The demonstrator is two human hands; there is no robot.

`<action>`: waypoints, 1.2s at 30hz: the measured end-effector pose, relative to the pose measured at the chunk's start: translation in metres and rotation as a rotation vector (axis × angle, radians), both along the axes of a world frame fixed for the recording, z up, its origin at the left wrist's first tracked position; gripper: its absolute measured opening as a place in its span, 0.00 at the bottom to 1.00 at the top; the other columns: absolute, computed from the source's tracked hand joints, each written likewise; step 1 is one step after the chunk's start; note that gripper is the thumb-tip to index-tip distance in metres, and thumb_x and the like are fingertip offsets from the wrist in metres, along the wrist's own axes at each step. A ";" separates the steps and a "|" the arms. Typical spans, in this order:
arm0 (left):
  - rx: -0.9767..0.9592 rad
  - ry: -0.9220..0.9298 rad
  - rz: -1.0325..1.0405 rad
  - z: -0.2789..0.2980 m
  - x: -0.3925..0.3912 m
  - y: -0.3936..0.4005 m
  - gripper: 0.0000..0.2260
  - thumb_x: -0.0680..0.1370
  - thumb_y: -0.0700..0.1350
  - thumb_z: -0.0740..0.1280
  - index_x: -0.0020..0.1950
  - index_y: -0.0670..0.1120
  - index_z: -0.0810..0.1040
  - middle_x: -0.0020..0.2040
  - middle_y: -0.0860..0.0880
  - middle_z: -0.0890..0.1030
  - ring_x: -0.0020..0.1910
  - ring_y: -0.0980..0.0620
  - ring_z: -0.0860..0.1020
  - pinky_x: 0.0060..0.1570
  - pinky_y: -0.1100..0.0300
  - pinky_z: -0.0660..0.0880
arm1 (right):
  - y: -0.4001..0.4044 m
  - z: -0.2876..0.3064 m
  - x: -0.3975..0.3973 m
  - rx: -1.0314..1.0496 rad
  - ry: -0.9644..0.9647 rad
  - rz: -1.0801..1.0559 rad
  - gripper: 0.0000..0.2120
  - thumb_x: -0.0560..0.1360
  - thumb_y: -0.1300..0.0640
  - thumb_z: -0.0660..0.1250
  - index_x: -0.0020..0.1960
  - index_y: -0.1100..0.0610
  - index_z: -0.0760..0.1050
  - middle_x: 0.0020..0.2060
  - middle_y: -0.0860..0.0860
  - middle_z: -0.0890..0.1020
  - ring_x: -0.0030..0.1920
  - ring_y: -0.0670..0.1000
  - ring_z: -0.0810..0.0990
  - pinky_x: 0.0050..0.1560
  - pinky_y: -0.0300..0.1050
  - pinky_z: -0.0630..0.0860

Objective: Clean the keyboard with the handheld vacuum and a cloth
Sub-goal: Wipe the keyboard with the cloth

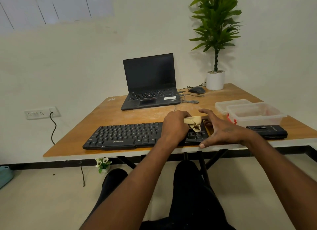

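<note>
A black keyboard [127,135] lies along the front edge of the wooden table [118,113]. My left hand [175,125] grips a crumpled beige cloth [193,122] and holds it down on the keys near the keyboard's right end. My right hand [223,130] is spread around that right end, thumb at the front corner and fingers reaching toward the back edge. A flat black handheld device [267,131], apparently the vacuum, lies on the table just right of the keyboard, and neither hand touches it.
An open black laptop [151,85] stands behind the keyboard, with a wired mouse [197,89] and cables to its right. A potted plant [215,80] occupies the back right corner. Clear plastic containers [253,114] sit behind the black device.
</note>
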State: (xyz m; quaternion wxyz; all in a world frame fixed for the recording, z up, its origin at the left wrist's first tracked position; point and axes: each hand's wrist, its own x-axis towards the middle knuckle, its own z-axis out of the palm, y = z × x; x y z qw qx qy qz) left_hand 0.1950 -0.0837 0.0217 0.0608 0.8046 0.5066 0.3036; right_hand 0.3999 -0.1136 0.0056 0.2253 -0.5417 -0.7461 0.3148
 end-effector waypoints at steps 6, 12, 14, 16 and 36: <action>-0.113 0.014 -0.113 0.005 -0.023 -0.012 0.18 0.77 0.34 0.68 0.61 0.51 0.87 0.54 0.47 0.87 0.53 0.47 0.82 0.51 0.54 0.80 | 0.004 0.000 0.000 -0.007 0.017 0.001 0.65 0.53 0.32 0.83 0.77 0.32 0.44 0.79 0.50 0.61 0.78 0.57 0.59 0.78 0.64 0.57; -0.093 -0.013 -0.104 0.007 -0.021 -0.007 0.15 0.77 0.37 0.73 0.61 0.50 0.87 0.54 0.47 0.88 0.53 0.48 0.83 0.53 0.52 0.81 | 0.005 0.000 0.001 -0.010 -0.006 0.014 0.63 0.53 0.31 0.82 0.77 0.32 0.45 0.79 0.49 0.61 0.78 0.57 0.59 0.78 0.65 0.56; -0.032 -0.037 -0.043 0.004 -0.016 0.001 0.14 0.77 0.38 0.74 0.60 0.51 0.87 0.53 0.48 0.88 0.53 0.49 0.83 0.53 0.53 0.81 | 0.004 0.000 0.000 -0.005 -0.027 0.007 0.64 0.52 0.29 0.81 0.77 0.33 0.45 0.79 0.50 0.61 0.78 0.57 0.60 0.78 0.65 0.57; 0.001 -0.052 0.007 0.003 -0.015 0.009 0.15 0.76 0.36 0.74 0.60 0.50 0.87 0.53 0.48 0.88 0.54 0.49 0.83 0.55 0.54 0.80 | 0.004 -0.001 0.001 -0.014 -0.016 0.004 0.63 0.53 0.31 0.82 0.77 0.34 0.46 0.78 0.50 0.61 0.77 0.57 0.61 0.77 0.63 0.61; -0.070 -0.055 -0.085 0.001 -0.023 -0.005 0.16 0.77 0.36 0.71 0.61 0.51 0.87 0.54 0.49 0.88 0.53 0.50 0.83 0.51 0.56 0.80 | 0.003 -0.002 0.000 -0.010 -0.009 0.029 0.64 0.54 0.33 0.82 0.78 0.36 0.46 0.79 0.49 0.58 0.78 0.56 0.58 0.77 0.61 0.60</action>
